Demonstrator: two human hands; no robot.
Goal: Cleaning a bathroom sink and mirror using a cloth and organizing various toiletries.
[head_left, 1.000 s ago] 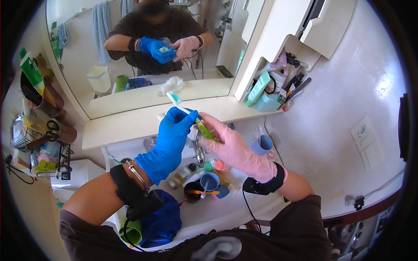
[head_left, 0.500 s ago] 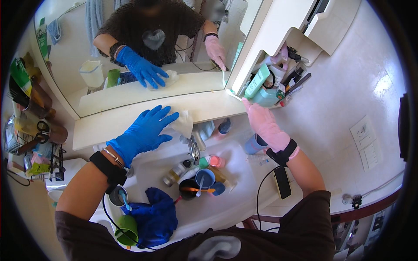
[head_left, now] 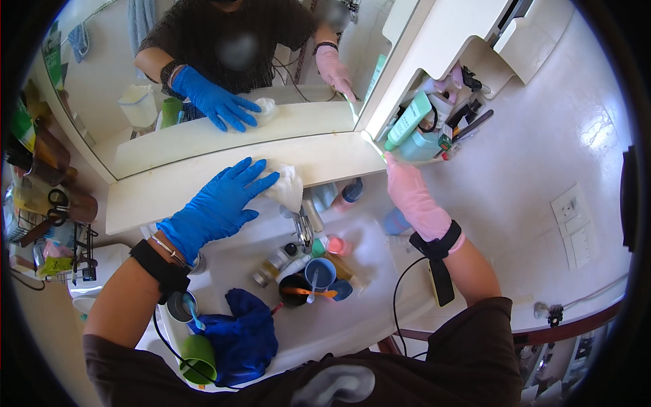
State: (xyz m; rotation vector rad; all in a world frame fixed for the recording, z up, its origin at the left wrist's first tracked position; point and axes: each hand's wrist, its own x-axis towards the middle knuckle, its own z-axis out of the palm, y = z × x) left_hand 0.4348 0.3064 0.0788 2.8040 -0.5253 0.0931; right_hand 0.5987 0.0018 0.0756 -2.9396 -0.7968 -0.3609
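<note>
Presently the left hand, in a blue glove, lies flat and open on a white cloth on the shelf below the mirror. The right hand, pink-gloved, pinches a green toothbrush near the wall rack. Advisable: press the cloth evenly, wiping in overlapping strokes.

Left hand: blue glove. Right hand: pink glove. Cloth: white. Tube: green. Cup: green.

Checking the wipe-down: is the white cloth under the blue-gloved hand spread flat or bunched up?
Bunched up. The white cloth sits crumpled on the shelf below the mirror, with the left hand pressing flat on part of it.
</note>
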